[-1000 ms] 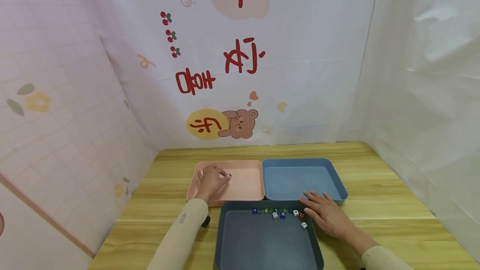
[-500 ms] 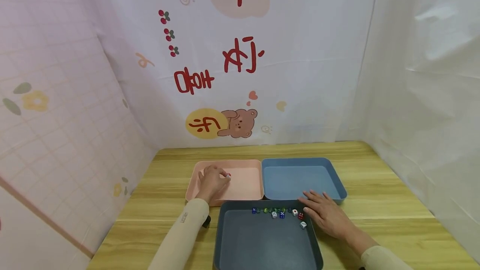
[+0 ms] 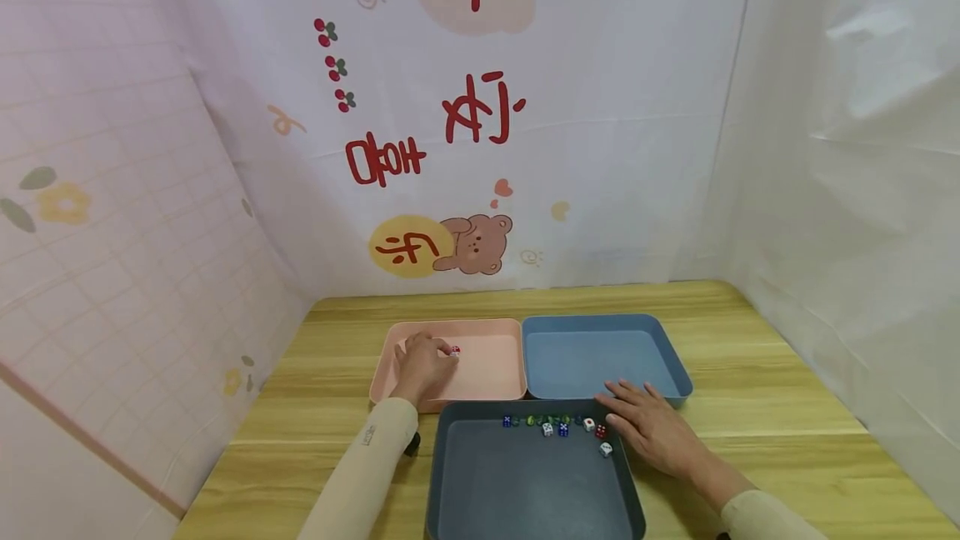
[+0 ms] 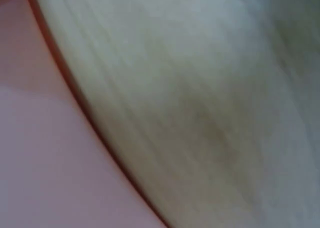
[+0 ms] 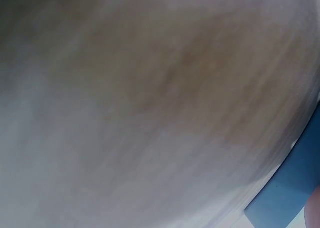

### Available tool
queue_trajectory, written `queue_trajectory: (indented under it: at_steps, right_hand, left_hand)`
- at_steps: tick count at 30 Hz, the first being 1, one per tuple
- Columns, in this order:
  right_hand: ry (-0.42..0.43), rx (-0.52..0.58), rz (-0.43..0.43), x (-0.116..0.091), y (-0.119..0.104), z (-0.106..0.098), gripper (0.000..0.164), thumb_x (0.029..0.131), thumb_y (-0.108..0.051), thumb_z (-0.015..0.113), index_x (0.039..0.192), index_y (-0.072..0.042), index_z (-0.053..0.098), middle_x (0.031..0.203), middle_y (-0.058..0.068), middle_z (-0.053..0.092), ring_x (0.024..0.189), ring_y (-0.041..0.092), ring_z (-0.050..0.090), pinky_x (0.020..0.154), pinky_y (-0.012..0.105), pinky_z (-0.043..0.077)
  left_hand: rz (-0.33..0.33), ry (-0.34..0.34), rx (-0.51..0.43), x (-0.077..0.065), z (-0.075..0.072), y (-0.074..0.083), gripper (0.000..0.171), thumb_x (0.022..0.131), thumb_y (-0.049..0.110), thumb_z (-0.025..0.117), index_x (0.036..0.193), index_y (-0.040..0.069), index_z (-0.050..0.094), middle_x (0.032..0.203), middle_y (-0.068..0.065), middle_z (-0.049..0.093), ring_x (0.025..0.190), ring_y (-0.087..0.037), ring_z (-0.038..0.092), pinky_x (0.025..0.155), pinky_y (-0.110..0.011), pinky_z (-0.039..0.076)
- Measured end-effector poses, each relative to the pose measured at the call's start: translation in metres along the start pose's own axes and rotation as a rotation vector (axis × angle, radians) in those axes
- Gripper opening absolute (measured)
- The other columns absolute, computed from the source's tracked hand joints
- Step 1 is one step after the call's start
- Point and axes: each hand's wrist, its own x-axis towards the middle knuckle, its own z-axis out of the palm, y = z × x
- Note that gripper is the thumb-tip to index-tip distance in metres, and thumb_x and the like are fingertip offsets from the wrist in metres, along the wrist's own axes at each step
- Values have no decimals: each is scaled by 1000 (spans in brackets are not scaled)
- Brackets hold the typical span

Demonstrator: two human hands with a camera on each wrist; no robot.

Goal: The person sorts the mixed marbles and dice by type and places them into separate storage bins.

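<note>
My left hand [image 3: 423,369] reaches into the pink tray [image 3: 487,377]. Its thumb and index finger pinch a small white die [image 3: 455,351] with red on it, just over the tray floor. My right hand [image 3: 654,432] lies palm down with its fingers extended at the right corner of the dark grey tray [image 3: 532,494], near the front edge of the blue tray [image 3: 600,352]. Along the back of the grey tray sit green marbles [image 3: 531,421], blue dice [image 3: 563,430], white dice [image 3: 605,448] and a red die [image 3: 601,432].
The pink and blue trays stand side by side behind the grey one on a wood-grain table [image 3: 780,423]. A printed white cloth [image 3: 622,190] hangs behind and at the sides. Both wrist views are blurred, showing mostly tabletop and a tray edge.
The die has turned slightly between my left fingers, so more red shows on top. The right hand stays in place. The head view has shifted a little.
</note>
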Motion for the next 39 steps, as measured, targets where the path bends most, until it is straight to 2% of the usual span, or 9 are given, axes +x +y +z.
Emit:
queue_trajectory:
  at_steps: [4, 9, 17, 22, 28, 34, 39]
  right_hand:
    - [-1, -3, 10, -3, -6, 2, 36, 93, -33, 49, 126, -21, 56, 133, 7, 46, 125, 31, 37, 97, 58, 20]
    - [11, -16, 11, -8, -13, 3, 36, 93, -33, 49, 126, -21, 56, 133, 7, 47, 125, 30, 37, 97, 59, 20]
    - [15, -4, -9, 1, -5, 2, 35, 92, -29, 52, 125, -19, 57, 132, 8, 47, 123, 32, 39, 96, 59, 21]
    - [-10, -6, -2, 6, 2, 1, 35, 93, -31, 50, 126, -19, 56, 134, 8, 46, 125, 32, 37, 97, 59, 20]
    - [0, -18, -17, 9, 4, 3, 35, 92, -30, 51, 125, -19, 57, 133, 8, 47, 123, 33, 38, 96, 59, 22]
    - [17, -50, -40, 7, 4, 7, 35, 92, -31, 52, 124, -19, 58, 132, 9, 48, 122, 33, 40, 94, 59, 24]
    - [1, -47, -34, 6, 2, 7, 36, 93, -32, 50, 125, -19, 56, 132, 8, 47, 123, 32, 39, 95, 59, 23]
  left_hand:
    - [0, -17, 20, -4, -2, -5, 9, 79, 30, 67, 80, 20, 68, 121, -8, 49, 120, -31, 32, 99, -62, -2]
    - [-5, -37, 17, -8, -5, -11, 13, 79, 35, 67, 82, 22, 69, 111, -4, 54, 118, -31, 35, 98, -63, -3]
    - [-11, -5, -4, 2, -11, -11, 19, 86, 38, 59, 84, 22, 69, 111, -1, 54, 118, -26, 36, 100, -60, -1]
    - [27, 46, 43, 8, -14, -11, 17, 86, 40, 59, 88, 24, 66, 113, 1, 55, 119, -26, 35, 100, -56, 8]
    - [99, 101, 76, 7, -23, -11, 17, 84, 37, 63, 92, 22, 67, 115, -3, 56, 120, -29, 35, 100, -54, 12]
    - [145, 99, 108, -1, -29, -8, 22, 83, 42, 62, 96, 25, 67, 114, -1, 58, 121, -28, 33, 102, -50, 14]
    - [179, 60, 55, -12, -26, -2, 17, 83, 39, 63, 92, 25, 68, 121, -3, 53, 123, -25, 32, 102, -57, 7]
